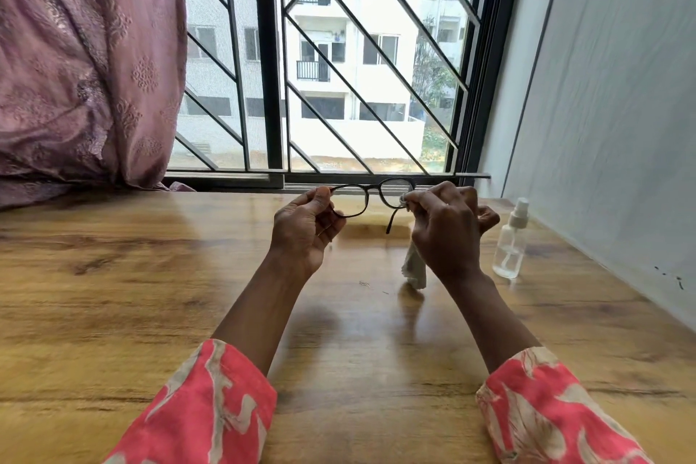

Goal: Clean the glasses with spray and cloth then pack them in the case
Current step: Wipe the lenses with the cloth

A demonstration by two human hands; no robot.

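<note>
Presently listed: one pair of dark-framed glasses point(371, 197), held up above the wooden table point(150, 275) in front of the barred window point(324, 60), lenses upright and one temple arm hanging down; the left hand point(307, 228) pinches the left end of the frame between thumb and curled fingers, and the right hand point(446, 230) has its fingers closed on a pale cloth point(414, 267), pressing it to the right lens while the loose end dangles below the palm. Also one clear spray bottle point(510, 243) with a white nozzle, standing upright on the table just right of the right hand, near the grey wall point(610, 105); a mauve curtain point(83, 60) hangs at far left.
</note>
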